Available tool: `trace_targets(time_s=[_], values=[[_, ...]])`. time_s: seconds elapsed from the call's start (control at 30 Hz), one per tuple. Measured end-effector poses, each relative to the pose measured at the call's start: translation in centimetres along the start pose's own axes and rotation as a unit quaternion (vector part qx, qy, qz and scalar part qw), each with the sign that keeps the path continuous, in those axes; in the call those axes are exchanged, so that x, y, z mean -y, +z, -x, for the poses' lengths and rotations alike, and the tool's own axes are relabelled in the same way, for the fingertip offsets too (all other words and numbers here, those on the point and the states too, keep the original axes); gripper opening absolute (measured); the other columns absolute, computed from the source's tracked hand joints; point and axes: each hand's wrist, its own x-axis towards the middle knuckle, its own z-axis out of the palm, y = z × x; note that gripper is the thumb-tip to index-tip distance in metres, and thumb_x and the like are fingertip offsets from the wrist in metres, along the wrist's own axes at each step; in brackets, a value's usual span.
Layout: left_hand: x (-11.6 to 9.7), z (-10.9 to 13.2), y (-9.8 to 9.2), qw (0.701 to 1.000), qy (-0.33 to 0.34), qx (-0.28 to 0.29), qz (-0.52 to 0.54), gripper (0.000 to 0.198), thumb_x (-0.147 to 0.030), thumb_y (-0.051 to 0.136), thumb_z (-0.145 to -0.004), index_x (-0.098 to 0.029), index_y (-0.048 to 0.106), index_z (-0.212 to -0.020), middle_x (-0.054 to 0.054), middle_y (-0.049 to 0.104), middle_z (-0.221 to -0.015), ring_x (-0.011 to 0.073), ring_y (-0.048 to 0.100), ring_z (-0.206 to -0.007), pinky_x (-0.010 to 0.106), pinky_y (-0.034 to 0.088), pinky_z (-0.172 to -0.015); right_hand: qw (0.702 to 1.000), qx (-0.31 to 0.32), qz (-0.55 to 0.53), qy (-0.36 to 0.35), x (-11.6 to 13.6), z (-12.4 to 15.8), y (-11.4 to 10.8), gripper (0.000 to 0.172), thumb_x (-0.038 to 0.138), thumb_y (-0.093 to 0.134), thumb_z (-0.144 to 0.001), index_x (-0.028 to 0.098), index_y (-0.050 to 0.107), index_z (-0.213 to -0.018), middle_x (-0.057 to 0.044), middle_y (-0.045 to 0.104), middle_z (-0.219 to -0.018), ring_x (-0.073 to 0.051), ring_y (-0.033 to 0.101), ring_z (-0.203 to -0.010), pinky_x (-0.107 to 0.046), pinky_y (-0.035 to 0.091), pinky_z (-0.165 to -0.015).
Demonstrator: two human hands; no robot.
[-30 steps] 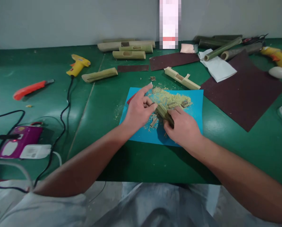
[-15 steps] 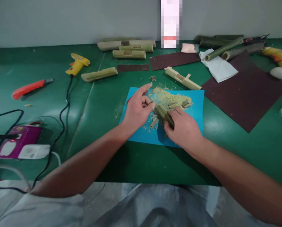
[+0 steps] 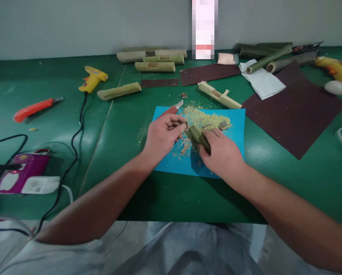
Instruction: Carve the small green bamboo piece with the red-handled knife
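Note:
A short green bamboo tube (image 3: 196, 133) is gripped in my right hand (image 3: 224, 152), its open end tilted up toward the left. My left hand (image 3: 163, 135) pinches a small brown scrap (image 3: 185, 124), perhaps sandpaper, close to that end; whether they touch I cannot tell. Just beyond my left knuckles lies a craft knife (image 3: 171, 110) with a red handle and pale blade. Under both hands is a blue sheet (image 3: 171, 164), strewn with yellowish bamboo dust (image 3: 201, 116). A bamboo sliver (image 3: 185, 148) rests between my hands.
Cut bamboo tubes (image 3: 155, 67) and dark sandpaper (image 3: 297, 114) lie toward the wall. A notched bamboo piece (image 3: 219, 95) sits behind the sheet. On the left are a yellow glue gun (image 3: 92, 79), a red utility knife (image 3: 34, 109) and a purple power block (image 3: 21, 172) with cables.
My left index finger has come down from beside the knife blade and curled in with the others, uncovering the red handle. The tube stays in my right hand. The view shifted slightly.

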Motion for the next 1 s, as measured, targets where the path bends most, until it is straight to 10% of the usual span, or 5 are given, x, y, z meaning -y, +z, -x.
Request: trace_targets(time_s=[1.0], values=[[0.7,0.0,-0.4,0.946,0.228,0.077,-0.219,0.011,-0.024,0.068,-0.090,-0.021,0.078,-0.094,0.004,0.078,-0.092,0.0167,0.071,-0.080,0.030,0.058,-0.076,0.999,-0.019,-0.030,0.000,-0.3,-0.2,0.1,0.022,0.027,0.050,-0.094,0.016,0.066,-0.105,-0.014,0.068,-0.110,-0.025,0.060,-0.089,-0.036,0.041,-0.070]])
